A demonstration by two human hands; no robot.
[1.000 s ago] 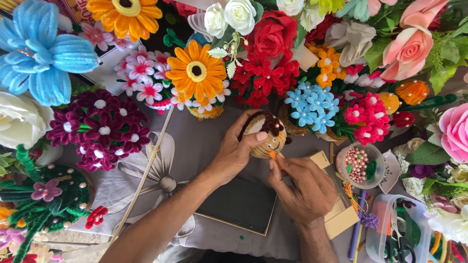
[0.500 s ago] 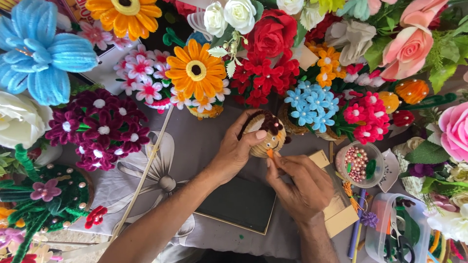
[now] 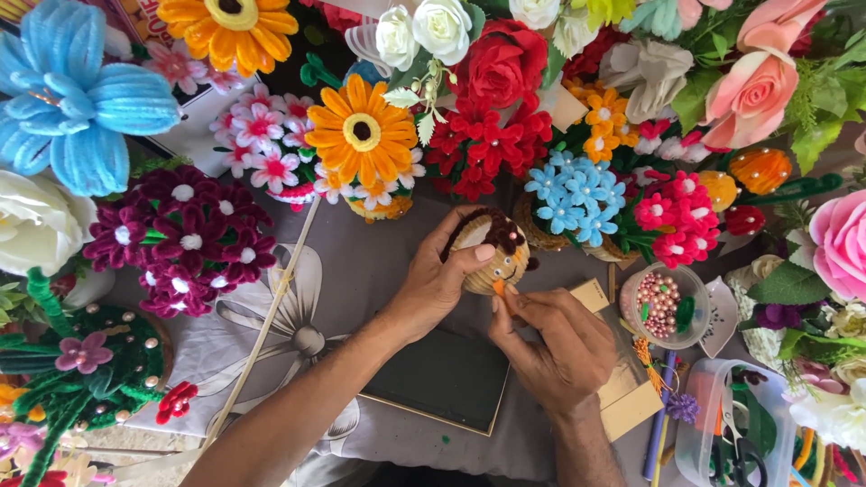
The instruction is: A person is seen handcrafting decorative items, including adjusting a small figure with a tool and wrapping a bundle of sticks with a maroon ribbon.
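My left hand (image 3: 431, 287) wraps the tan doll head (image 3: 494, 251); at its five o'clock my right hand (image 3: 557, 347) pinches an orange bit (image 3: 499, 289) against it.

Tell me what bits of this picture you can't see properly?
- Head view: the little round tan doll is half covered by the left hand.
- The tiny orange piece pinched by the right hand is too small to tell what it is.
- The scissors blur behind their clear tub's wall.
- The pink rose is cut off by the right edge.
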